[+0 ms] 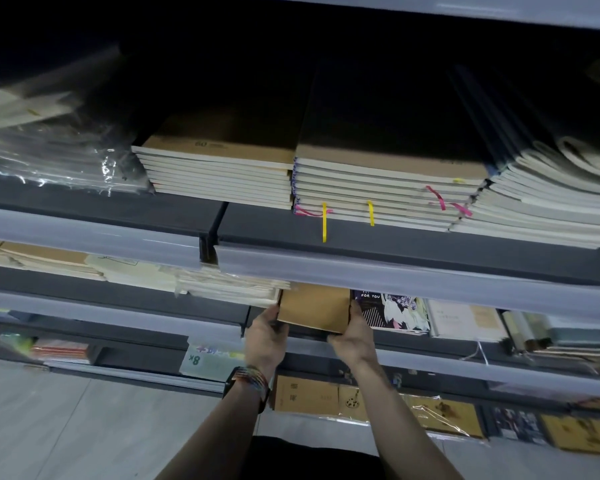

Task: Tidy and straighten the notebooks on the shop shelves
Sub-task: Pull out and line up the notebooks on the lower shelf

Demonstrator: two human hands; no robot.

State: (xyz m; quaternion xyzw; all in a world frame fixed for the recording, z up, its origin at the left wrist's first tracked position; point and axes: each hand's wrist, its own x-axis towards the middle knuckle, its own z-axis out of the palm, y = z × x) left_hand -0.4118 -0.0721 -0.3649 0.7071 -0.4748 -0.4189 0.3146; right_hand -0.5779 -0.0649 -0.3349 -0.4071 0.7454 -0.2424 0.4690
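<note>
A brown kraft notebook stack (314, 306) sits on the second shelf (465, 337), partly under the shelf lip above. My left hand (265, 336) grips its left side and my right hand (354, 336) grips its right side and front corner. To its right lies a dark "FOR YOU" notebook (390, 311); to its left, pale notebooks in plastic wrap (229, 289). The upper shelf holds two brown-covered stacks (222, 174) (388, 188) with yellow and pink ribbon markers hanging out.
Slumped white-edged notebooks (548, 202) lean at the upper right. Plastic-wrapped packs (49, 150) lie at the upper left. Lower shelves hold brown notebooks (307, 394) and wrapped yellow ones (444, 415). A green price tag (201, 358) hangs left of my wrist. Grey floor (66, 427) shows below.
</note>
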